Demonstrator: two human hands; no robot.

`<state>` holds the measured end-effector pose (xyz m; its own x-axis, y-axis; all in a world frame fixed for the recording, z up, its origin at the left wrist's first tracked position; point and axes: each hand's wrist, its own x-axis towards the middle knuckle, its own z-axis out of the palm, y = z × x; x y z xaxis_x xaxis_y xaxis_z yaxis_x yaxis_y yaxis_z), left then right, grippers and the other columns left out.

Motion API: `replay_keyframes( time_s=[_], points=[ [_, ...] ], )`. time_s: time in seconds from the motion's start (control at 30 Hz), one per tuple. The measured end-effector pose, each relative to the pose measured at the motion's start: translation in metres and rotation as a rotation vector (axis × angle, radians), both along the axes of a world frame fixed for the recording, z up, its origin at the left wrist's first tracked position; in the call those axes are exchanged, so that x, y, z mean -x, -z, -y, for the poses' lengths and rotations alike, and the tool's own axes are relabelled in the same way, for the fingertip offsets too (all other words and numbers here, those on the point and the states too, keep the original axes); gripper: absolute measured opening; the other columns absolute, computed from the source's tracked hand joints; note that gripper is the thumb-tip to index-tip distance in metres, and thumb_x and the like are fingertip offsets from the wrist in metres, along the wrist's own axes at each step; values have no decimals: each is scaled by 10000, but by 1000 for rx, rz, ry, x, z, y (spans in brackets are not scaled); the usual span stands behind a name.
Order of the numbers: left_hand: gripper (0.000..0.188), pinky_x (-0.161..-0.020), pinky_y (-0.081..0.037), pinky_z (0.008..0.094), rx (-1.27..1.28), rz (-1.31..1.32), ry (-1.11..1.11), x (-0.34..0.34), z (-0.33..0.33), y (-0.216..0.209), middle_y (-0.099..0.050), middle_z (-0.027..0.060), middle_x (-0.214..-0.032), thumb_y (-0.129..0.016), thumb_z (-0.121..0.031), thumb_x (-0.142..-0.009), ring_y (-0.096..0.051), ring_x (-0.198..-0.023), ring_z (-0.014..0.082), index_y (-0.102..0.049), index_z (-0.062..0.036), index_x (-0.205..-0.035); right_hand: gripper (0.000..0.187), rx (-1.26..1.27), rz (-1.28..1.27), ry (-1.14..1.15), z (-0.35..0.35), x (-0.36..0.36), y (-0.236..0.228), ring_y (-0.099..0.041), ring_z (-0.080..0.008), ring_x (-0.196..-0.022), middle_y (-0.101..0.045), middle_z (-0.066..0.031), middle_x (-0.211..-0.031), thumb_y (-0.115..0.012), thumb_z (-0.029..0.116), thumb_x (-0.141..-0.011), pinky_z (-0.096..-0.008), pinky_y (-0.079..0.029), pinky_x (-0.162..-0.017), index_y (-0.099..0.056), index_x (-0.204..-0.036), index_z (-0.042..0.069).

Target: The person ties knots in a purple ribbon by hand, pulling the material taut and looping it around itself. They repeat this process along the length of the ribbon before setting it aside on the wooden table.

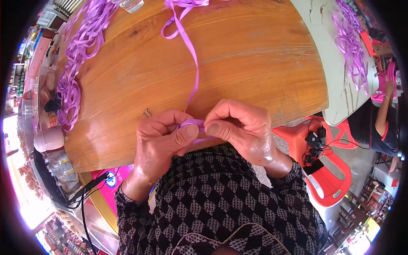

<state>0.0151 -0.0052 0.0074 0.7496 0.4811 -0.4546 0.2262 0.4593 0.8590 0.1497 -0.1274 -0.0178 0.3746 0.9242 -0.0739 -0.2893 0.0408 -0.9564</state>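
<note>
A purple ribbon [193, 59] runs down the wooden table from a bunch at the far edge to my hands. Near the table's front edge, my left hand [163, 131] pinches the ribbon between thumb and fingers, where it forms a small loop. Close beside it on the right, my right hand [240, 129] is closed in a pinch on the same ribbon, thumb against forefinger. A short stretch of ribbon shows between and just below the two hands. The exact fold of the ribbon is partly hidden by my fingers.
Heaped purple ribbons [80, 55] lie along the left side of the wooden table [255, 63]. More ribbons [352, 46] hang over a pale table [316, 21] at right. A red plastic chair [329, 187] holds black cables. A pink cylindrical object [49, 139] stands left; another person's arm [384, 106] shows far right.
</note>
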Motion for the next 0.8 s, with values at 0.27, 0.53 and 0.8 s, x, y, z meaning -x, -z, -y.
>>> replay_keyframes(
  time_s=[0.27, 0.53, 0.8],
  points=[
    [222, -675, -426, 210, -711, 178, -29, -7, 1, -24, -602, 68, -883, -597, -131, -858, -561, -755, 104, -607, 17, -1023, 134, -71, -152, 68, -3, -3, 4, -577, -120, -715, -595, -91, -822, -707, -27, -720, -210, -468, -639, -586, -777, -27],
    [235, -650, -429, 216, -831, 248, -352, 21, -32, -19, -619, 134, -899, -545, -120, -828, -575, -752, 154, -599, 36, -995, 162, -33, -135, 57, 11, -23, 5, -584, -132, -720, -589, -112, -821, -716, -73, -683, -229, -488, -614, -573, -741, -24],
    [529, -845, -422, 395, -1356, 104, 499, -17, -22, -17, -587, 172, -1045, -753, -212, -645, -567, -964, 282, -573, 4, -1093, 132, -111, 57, -21, 0, -19, 2, -580, -132, -759, -590, -111, -831, -690, -84, -704, -228, -480, -648, -582, -757, -30]
  ],
)
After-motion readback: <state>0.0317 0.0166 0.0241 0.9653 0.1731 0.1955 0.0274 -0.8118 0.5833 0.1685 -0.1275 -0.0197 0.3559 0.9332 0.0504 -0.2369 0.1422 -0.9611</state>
